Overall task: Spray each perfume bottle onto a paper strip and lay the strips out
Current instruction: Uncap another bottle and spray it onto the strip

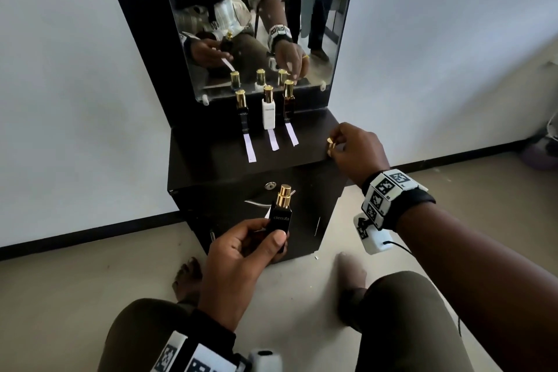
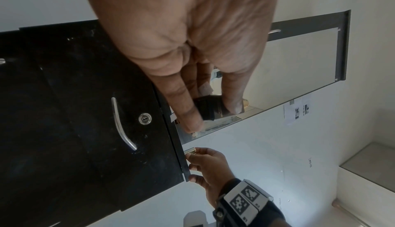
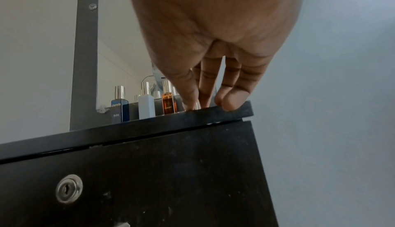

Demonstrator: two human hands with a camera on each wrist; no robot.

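My left hand (image 1: 265, 232) grips a black perfume bottle (image 1: 279, 217) in front of the cabinet, its gold spray nozzle bare. A white paper strip (image 1: 267, 214) peeks out behind it, mostly hidden. My right hand (image 1: 338, 142) pinches the gold cap (image 1: 330, 143) at the right edge of the cabinet top (image 1: 211, 157). Three capped bottles stand by the mirror: a dark blue one (image 1: 242, 113), a white one (image 1: 268, 112) and an amber one (image 1: 288, 104). A paper strip lies in front of each: left (image 1: 250, 148), middle (image 1: 273, 140), right (image 1: 292, 134).
A mirror (image 1: 256, 9) rises behind the bottles. The black cabinet front has a lock (image 1: 270, 186) and a metal handle (image 1: 256, 204). My knees and bare feet are on the tiled floor (image 1: 90, 281) below it. White walls flank the cabinet.
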